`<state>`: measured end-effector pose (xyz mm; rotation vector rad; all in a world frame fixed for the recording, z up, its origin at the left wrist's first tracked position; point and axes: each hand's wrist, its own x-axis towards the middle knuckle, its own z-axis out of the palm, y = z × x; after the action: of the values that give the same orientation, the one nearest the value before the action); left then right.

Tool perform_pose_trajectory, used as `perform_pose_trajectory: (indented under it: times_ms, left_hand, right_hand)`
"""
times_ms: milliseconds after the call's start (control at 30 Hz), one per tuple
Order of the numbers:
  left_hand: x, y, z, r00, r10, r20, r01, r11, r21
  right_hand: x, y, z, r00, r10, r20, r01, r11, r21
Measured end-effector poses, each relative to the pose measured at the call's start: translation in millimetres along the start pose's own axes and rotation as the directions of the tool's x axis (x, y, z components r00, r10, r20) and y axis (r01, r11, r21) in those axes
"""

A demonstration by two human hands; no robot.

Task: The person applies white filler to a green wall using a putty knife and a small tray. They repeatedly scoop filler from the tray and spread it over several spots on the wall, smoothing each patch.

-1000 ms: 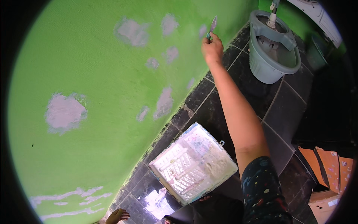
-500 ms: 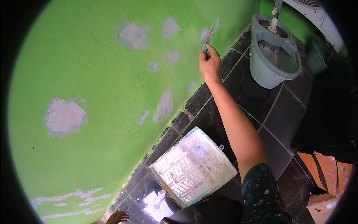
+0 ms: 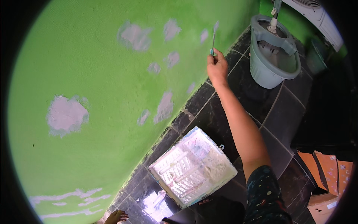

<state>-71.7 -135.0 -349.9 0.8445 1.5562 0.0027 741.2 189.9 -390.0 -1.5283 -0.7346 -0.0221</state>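
Observation:
My right hand point(image 3: 217, 68) is closed round the teal handle of a putty knife point(image 3: 213, 37), its thin blade pointing up beside the green wall point(image 3: 100, 82). The blade is seen nearly edge-on; whether it touches the wall I cannot tell. Just left of the blade is a small pale patch of filler point(image 3: 204, 36). Larger patches of the same filler point(image 3: 67, 115) are spread over the wall. At the lower edge my left hand point(image 3: 117, 217) shows only in part, fingers apart and nothing seen in them. A paint tray point(image 3: 179, 170) smeared with whitish filler lies on the floor between my arms.
A grey mop bucket point(image 3: 268, 71) with a mop pole stands at the upper right, near a white appliance point(image 3: 317, 18). Orange and brown cardboard point(image 3: 324, 179) lies at the lower right. Dark tiles point(image 3: 209, 115) run along the wall's foot.
My right hand has moved a little right and down with the putty knife, away from the small patch. The blade has turned from broadside to nearly edge-on.

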Motion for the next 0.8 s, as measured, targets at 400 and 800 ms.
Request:
perform_pose_trajectory:
  times_ms: [400,800]
  left_hand:
    - [0,1,3,0.999,-0.032,-0.031,0.033,0.999,0.028]
    - [8,-3,1,0.996,-0.085,-0.026,0.086,0.996,0.016]
  right_hand:
    - [23,20,-15,0.991,-0.088,0.105,0.085,0.996,0.032]
    - [80,4,4,0.998,0.036,0.058,-0.036,0.999,-0.004]
